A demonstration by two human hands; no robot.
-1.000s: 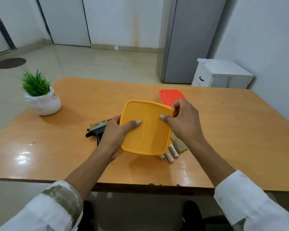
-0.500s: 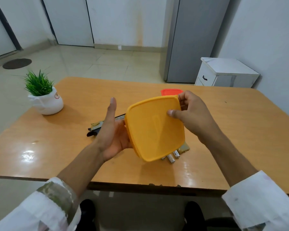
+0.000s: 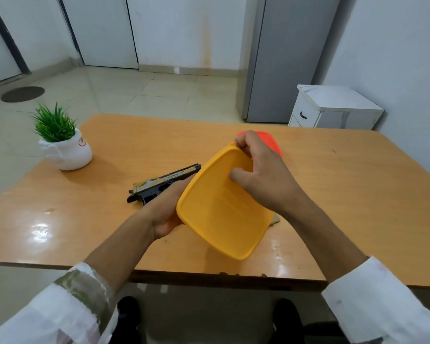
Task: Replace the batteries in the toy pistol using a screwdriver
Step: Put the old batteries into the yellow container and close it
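I hold a yellow plastic container [image 3: 224, 214] tilted above the table's near side, its flat face toward me. My right hand [image 3: 263, 175] grips its far upper rim, fingers curled over the edge and thumb on the face. My left hand [image 3: 164, 212] holds its left side from underneath, with the fingers hidden behind the box. On the table just beyond my left hand lies the black and tan toy pistol [image 3: 164, 183], barrel pointing right. The box hides the batteries; only a tan corner [image 3: 274, 220] shows at its right edge. No screwdriver is in view.
A red-orange lid or box [image 3: 271, 140] lies on the wooden table [image 3: 358, 194] behind my right hand. A potted green plant [image 3: 62, 145] stands at the far left. A white cabinet [image 3: 333, 108] is on the floor beyond the table.
The yellow container has tilted and turned further. My left hand went from flat against it to underneath its left side, and my right hand shifted onto the far rim. The batteries are now hidden.
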